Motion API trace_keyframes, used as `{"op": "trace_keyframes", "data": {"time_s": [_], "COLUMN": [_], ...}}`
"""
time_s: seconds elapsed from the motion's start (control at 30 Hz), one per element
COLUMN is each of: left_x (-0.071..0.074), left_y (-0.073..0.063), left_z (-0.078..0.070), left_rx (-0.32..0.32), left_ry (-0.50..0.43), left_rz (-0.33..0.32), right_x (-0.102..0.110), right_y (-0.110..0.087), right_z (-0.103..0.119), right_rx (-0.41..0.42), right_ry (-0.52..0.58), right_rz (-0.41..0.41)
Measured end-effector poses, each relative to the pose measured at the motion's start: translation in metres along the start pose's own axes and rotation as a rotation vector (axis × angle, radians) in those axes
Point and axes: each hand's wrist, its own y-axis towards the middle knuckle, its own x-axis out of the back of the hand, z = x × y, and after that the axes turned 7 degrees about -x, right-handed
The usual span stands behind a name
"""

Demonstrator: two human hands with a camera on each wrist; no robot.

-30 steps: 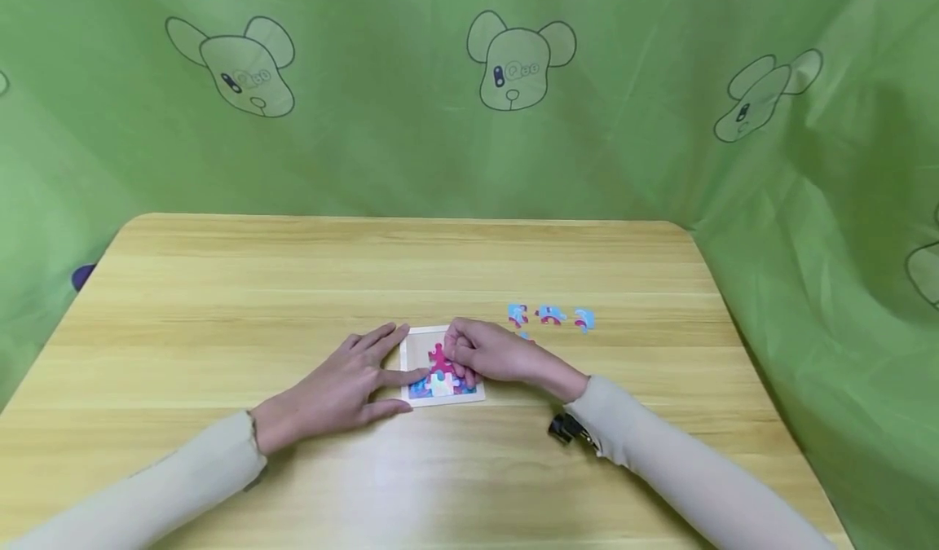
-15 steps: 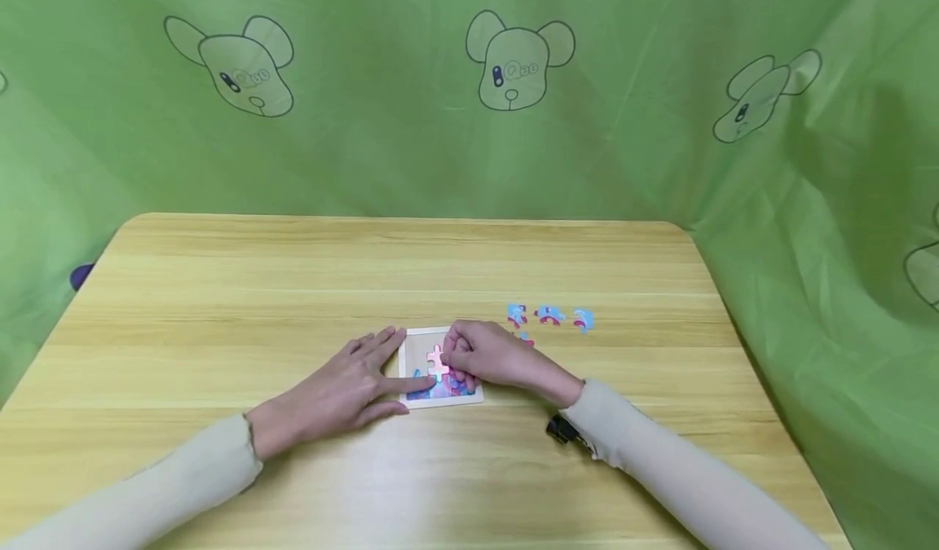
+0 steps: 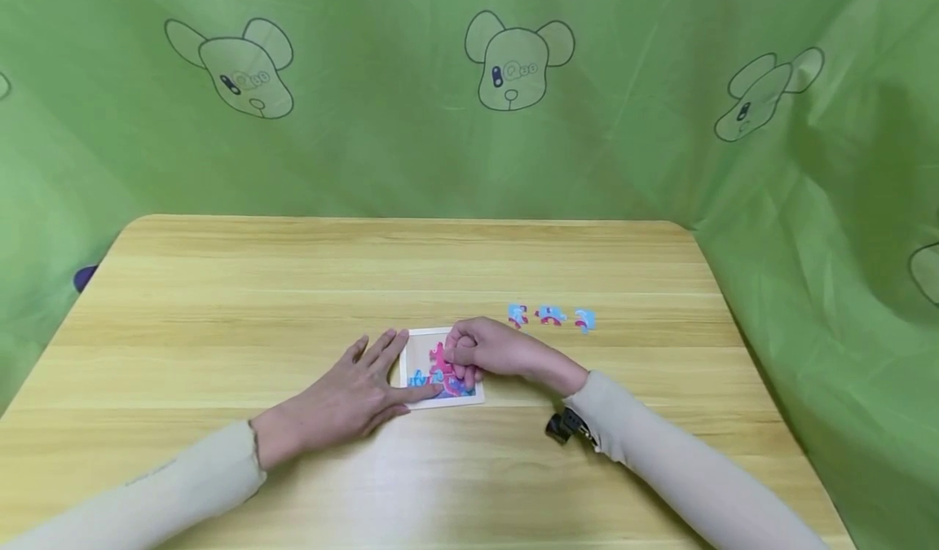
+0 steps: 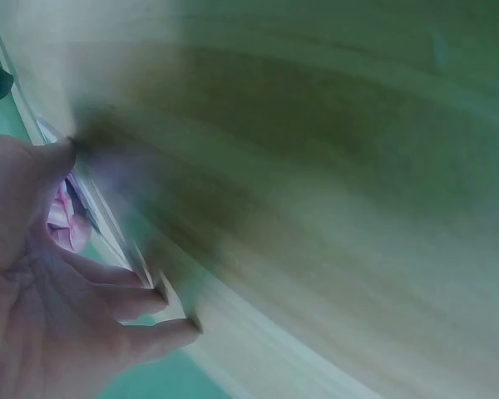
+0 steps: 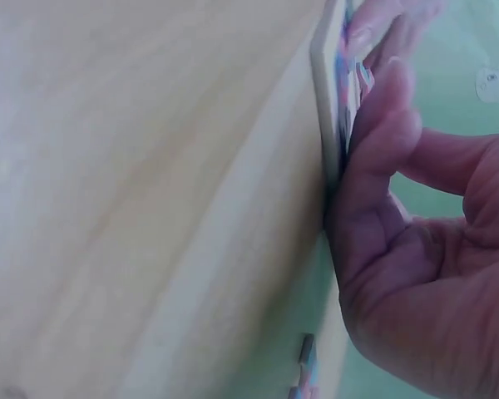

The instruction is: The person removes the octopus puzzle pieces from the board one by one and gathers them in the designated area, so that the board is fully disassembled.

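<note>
A small square puzzle tray (image 3: 455, 402) with a pale wooden rim lies on the table, its lower part filled with blue and purple jigsaw pieces (image 3: 420, 395). Between thumb and fingertips my right hand (image 3: 495, 348) pinches a pink jigsaw piece (image 3: 438, 358) over the tray's middle, its right part hidden by the fingers. My left hand (image 3: 341, 395) lies at the tray's left side, index finger extended onto the lower pieces. Its other fingertips touch the left rim, as the left wrist view also shows. In the right wrist view the tray's edge (image 5: 323, 83) runs beside the curled fingers.
Beyond my right hand, a blue-and-red jigsaw piece (image 3: 517, 314) lies loose in a row with two others, a middle piece (image 3: 550, 314) and a right-hand piece (image 3: 584, 319). A green curtain (image 3: 411, 159) hangs behind the wooden table (image 3: 293, 265).
My left index finger has slid right and slightly down across the lower pieces. The pink piece has tipped and turned slightly in my right fingers, which stay over almost the same spot.
</note>
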Motion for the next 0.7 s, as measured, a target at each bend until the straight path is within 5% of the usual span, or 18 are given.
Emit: {"op": "trace_keyframes", "data": {"time_s": [0.33, 0.7], "left_x": [-0.001, -0.002], "left_y": [0.001, 0.0], "left_z": [0.0, -0.001], "left_rx": [0.004, 0.022], "left_ry": [-0.012, -0.033], "left_rz": [0.003, -0.006], "right_x": [0.005, 0.026], "right_y": [-0.008, -0.046], "right_z": [0.001, -0.006], "right_rx": [-0.011, 0.014], "right_ry": [0.071, 0.103], "right_rz": [0.01, -0.141]}}
